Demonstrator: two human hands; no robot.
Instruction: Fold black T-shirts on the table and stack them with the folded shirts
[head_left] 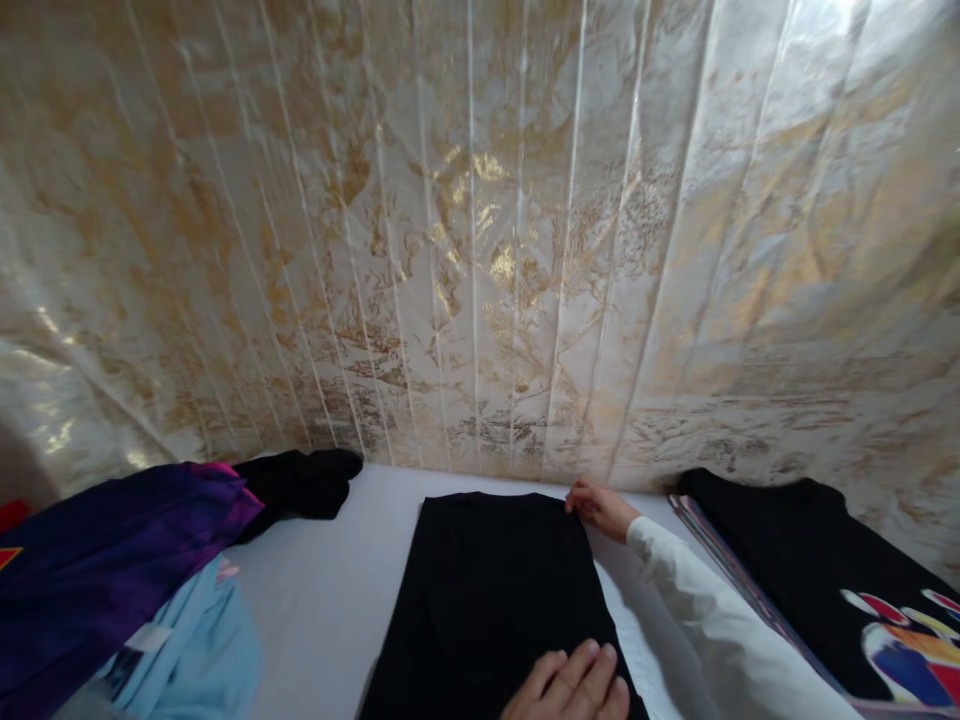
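Your right hand [602, 510] has fingers clamped on the black garment's [487, 590] far corner; your left hand [566, 690], fingers extended flat, could wrinkle it by dragging.

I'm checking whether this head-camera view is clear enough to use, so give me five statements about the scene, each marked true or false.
1. The right hand is at a far corner of the plain black garment. True.
2. The left hand is on the printed black shirt. False: it is on the plain black garment.
3. A purple garment lies left of the plain black garment. True.
4. The sleeve on the right arm is red. False: it is white.
5. The printed black shirt lies right of the plain black garment. True.
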